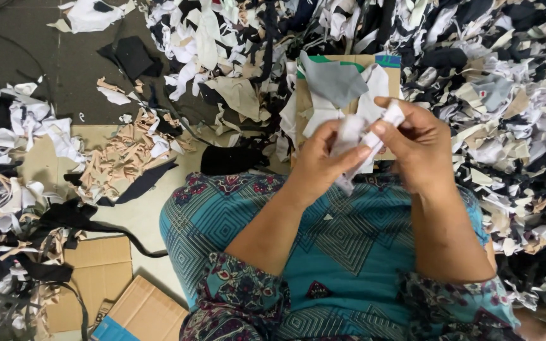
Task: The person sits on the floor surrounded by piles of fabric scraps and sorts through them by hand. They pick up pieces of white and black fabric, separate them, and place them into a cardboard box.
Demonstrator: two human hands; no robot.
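Both hands | left hand (321, 165), right hand (416, 149) pinch white fabric strip (370, 135) (over lap)

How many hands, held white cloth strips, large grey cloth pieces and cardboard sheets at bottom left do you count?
left hand: 1
right hand: 1
white cloth strip: 1
grey cloth piece: 1
cardboard sheets: 2
Total: 6

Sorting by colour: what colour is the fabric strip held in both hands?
White, seen in the head view: fabric strip.
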